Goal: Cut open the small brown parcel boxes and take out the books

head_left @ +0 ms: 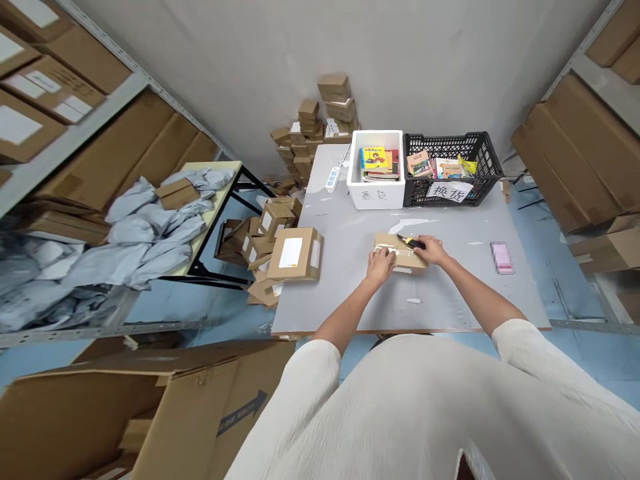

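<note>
Flat brown cardboard parcel (400,252), taped; long axis lies left to right.
Your left hand (380,265) presses it, fingers spread; your right hand (433,249) grips a yellow-black cutter (411,242).

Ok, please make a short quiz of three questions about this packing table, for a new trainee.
1. True or false: the left hand rests flat on the small brown cardboard parcel on the grey table.
2. What does the right hand hold against that parcel?
A. a roll of tape
B. a yellow-and-black utility knife
C. a pen
3. Fill in: behind the parcel, the white foam box and the black plastic crate beside it both hold ____.

Key
1. True
2. B
3. books
</note>
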A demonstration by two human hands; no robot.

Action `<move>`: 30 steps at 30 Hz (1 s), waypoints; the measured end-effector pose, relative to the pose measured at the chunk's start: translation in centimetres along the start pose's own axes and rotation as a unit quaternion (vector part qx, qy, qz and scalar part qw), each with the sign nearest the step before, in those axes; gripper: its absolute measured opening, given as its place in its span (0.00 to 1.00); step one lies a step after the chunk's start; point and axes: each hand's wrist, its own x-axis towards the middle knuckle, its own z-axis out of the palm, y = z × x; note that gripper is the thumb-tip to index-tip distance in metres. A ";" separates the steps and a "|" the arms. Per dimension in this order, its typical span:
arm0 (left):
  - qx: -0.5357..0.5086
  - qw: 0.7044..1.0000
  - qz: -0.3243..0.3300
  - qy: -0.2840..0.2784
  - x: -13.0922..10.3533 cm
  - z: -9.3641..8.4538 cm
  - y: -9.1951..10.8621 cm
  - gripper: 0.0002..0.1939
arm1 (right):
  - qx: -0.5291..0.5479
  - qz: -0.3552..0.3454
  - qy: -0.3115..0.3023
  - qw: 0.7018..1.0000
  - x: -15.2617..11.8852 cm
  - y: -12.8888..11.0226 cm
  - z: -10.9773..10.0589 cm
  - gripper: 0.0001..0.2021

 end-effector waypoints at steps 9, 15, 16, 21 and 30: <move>-0.045 0.995 -0.081 -0.020 1.2 0.0 -1.4 0.20 | 0.064 0.057 -0.006 0.996 -2.7 -0.1 -1.0 0.18; -0.066 0.996 -0.065 0.000 2.0 -0.6 -1.7 0.19 | 0.133 0.065 -0.027 0.989 -4.5 -0.8 0.6 0.15; -0.072 0.995 -0.066 0.001 2.1 -0.6 -1.6 0.19 | 0.156 0.060 -0.036 0.985 -4.7 -0.8 0.9 0.15; -0.066 0.991 -0.113 0.016 2.2 -0.4 0.2 0.17 | 0.216 0.055 -0.017 0.975 -4.3 -0.1 1.2 0.15; -0.062 0.984 -0.158 -0.055 3.5 1.7 5.1 0.60 | 0.143 0.033 0.063 0.987 -1.5 1.4 -0.3 0.14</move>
